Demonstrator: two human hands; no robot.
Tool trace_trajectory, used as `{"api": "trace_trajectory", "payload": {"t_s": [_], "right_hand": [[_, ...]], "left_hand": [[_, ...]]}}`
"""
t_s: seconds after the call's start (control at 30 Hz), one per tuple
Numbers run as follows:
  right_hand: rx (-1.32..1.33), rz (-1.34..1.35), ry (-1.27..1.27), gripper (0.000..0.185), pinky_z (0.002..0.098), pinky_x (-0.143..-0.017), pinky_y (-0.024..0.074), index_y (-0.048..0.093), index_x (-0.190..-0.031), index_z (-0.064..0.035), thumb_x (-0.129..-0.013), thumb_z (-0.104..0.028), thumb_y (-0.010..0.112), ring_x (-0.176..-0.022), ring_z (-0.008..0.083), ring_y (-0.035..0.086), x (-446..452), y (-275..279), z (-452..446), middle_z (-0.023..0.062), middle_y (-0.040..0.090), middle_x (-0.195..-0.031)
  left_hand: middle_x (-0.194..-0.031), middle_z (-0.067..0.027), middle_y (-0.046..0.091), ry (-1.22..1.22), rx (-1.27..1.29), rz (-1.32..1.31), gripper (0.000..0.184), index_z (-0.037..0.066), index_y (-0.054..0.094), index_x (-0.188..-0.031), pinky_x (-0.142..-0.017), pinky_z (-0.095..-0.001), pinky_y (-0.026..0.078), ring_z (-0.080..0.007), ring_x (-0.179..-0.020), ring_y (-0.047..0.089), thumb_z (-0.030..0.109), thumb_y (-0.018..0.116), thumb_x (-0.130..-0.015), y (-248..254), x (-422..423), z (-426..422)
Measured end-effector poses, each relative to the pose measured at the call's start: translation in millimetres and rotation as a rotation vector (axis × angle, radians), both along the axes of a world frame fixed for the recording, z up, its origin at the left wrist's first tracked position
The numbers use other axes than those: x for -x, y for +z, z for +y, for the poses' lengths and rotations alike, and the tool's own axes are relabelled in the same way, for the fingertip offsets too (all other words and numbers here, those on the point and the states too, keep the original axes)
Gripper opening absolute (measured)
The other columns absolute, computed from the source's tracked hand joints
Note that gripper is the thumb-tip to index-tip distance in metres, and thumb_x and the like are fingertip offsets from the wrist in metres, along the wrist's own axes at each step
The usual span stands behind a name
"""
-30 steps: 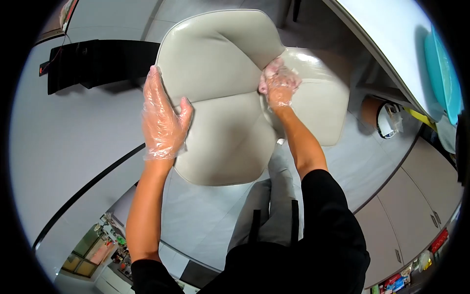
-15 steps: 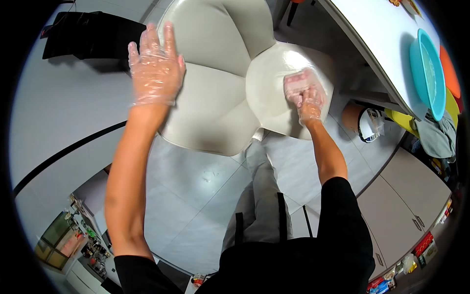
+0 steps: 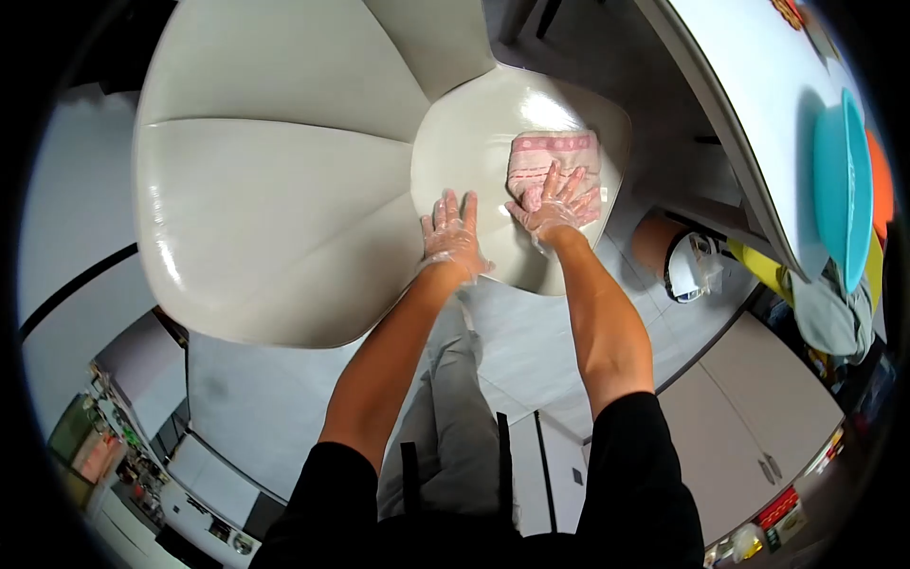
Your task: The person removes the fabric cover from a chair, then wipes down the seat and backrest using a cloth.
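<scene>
A cream leather-look chair [image 3: 284,218] stands in front of me, its tall back to the left and its seat [image 3: 460,137] to the right. On the seat lies a folded pink towel [image 3: 555,147] with a darker patterned band. My right hand [image 3: 557,209], in a clear plastic glove, rests on the towel's near part with its fingers spread. My left hand [image 3: 453,242], gloved the same way, is open at the near side of the seat, where it meets the back. Its fingers point away from me over the seat's surface.
To the right, a white table [image 3: 749,114] carries a turquoise basin [image 3: 844,190]. Below it stands a brown bin [image 3: 668,251] with a plastic liner. A grey cloth [image 3: 834,308] hangs near a yellow chair [image 3: 758,267]. Cabinets [image 3: 725,417] line the lower right.
My left hand has come from the chair's back down to the seat's near edge. My right hand has opened flat over the towel, which now lies spread wider. The view has shifted closer.
</scene>
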State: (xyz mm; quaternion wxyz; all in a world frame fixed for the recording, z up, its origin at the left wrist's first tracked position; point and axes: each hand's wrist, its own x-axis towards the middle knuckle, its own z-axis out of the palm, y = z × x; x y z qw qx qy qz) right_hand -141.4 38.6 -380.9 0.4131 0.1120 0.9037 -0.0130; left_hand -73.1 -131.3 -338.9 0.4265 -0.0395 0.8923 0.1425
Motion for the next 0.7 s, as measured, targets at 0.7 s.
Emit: {"api": "trace_trajectory", "payload": {"t_s": [0.7], "right_hand": [[0.093,-0.024,-0.024,0.132,0.0811,-0.106,-0.0044,-0.014,-0.161,-0.0242,-0.071,-0.087,0.058,-0.143,0.0582,-0.026,5.3,-19.8,8.9,0.0233,-0.027,-0.163]], "left_hand": [[-0.161,-0.03,-0.024,0.123,0.142,-0.324,0.159,0.01,-0.025,-0.156,-0.112,-0.0761,-0.001,-0.049,-0.148,-0.023,0.06,0.089,-0.058,-39.3,24.7,40.0]]}}
